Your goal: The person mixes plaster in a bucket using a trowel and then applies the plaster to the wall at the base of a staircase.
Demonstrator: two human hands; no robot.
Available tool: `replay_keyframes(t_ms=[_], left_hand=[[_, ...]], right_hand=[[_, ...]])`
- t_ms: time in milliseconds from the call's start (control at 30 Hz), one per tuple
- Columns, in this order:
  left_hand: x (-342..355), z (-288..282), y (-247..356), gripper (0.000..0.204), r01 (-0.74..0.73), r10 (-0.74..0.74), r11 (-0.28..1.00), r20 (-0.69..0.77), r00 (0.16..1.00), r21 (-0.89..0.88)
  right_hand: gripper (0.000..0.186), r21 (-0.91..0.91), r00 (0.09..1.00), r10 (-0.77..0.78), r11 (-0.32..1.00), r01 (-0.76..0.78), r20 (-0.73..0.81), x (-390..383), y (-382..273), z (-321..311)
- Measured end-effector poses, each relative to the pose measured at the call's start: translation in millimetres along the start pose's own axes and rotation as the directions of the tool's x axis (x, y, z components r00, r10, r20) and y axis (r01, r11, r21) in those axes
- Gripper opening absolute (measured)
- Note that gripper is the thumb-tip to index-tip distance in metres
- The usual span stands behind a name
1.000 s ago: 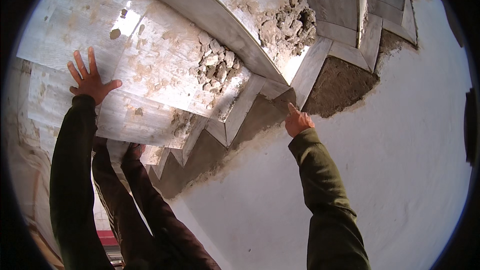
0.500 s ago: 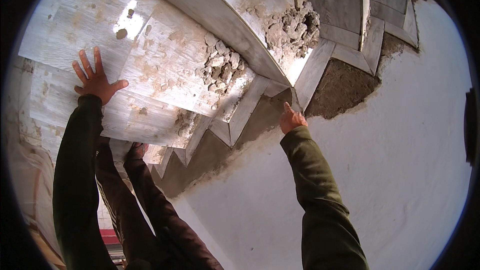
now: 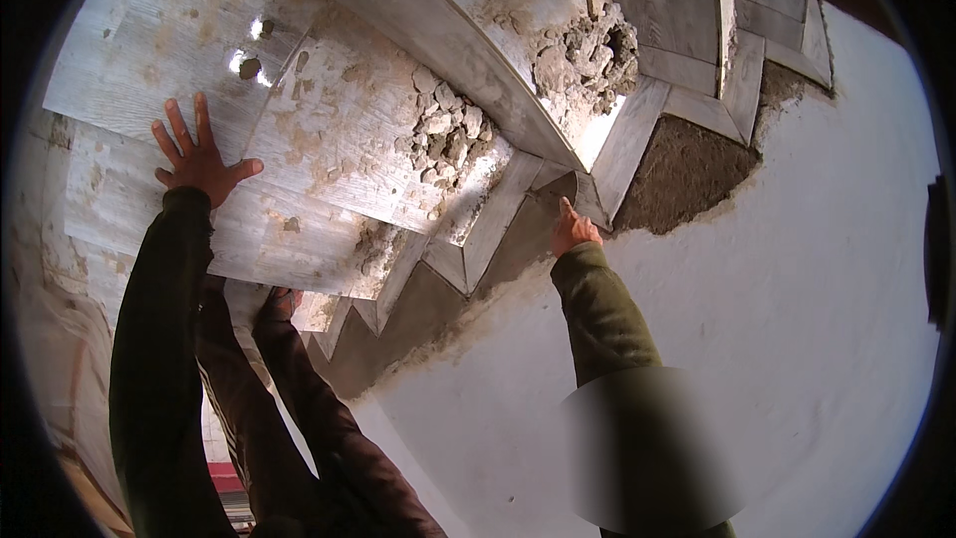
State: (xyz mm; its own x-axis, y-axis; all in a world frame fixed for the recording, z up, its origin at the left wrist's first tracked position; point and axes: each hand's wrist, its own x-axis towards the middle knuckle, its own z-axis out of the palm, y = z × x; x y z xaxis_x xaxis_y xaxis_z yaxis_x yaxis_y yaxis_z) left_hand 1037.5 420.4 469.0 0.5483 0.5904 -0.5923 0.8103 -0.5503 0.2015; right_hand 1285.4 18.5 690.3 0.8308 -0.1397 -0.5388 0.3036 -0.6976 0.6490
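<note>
My left hand lies open, fingers spread, on a grey wood-look tile tread at the left. My right hand is at the white wall on the right, index finger stretched upward and the other fingers curled at the lower edge of a small grey skirting tile piece. That piece stands at the corner of a step, beside bare grey mortar. Its lower edge is partly hidden by my hand. Long skirting tiles run in a zigzag along the stairs.
Rubble heaps lie on two treads, one in the middle and another higher up. Rough brown plaster shows beneath the upper skirting. The white wall fills the right. My legs come down at lower left.
The small tile piece by my right hand has turned from nearly edge-on to showing more of its face. My right hand has shifted slightly left and up. My left hand stays spread on the tread.
</note>
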Motion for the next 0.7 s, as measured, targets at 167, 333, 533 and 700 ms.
replay_keyframes(t_ms=[167, 333, 533, 700], left_hand=[[-11.8, -12.5, 3.9, 0.118, -0.008, 0.01, 1.0, -0.058, 0.998, 0.027], [-43.8, 17.3, -34.3, 0.084, -0.354, 0.248, 0.928, -0.512, 0.822, -0.119], [-151.8, 102.6, -153.4, 0.067, -0.175, 0.089, 0.966, -0.395, 0.914, -0.187], [-271.1, 179.3, -281.0, 0.062, 0.169, -0.173, 0.98, -0.023, 0.985, -0.109]], right_hand=[[0.052, 0.009, 0.998, -0.041, 0.999, 0.042, -0.057, -14.2, 24.0, 2.5], [0.052, 0.013, 0.998, -0.042, 0.999, 0.043, -0.039, -13.5, 26.2, 0.1], [0.051, -0.007, 0.996, -0.051, 0.999, 0.05, -0.068, 8.3, 16.1, 27.0], [0.05, 0.0, 0.998, -0.05, 0.999, 0.05, -0.047, 29.4, 11.1, 43.2]])
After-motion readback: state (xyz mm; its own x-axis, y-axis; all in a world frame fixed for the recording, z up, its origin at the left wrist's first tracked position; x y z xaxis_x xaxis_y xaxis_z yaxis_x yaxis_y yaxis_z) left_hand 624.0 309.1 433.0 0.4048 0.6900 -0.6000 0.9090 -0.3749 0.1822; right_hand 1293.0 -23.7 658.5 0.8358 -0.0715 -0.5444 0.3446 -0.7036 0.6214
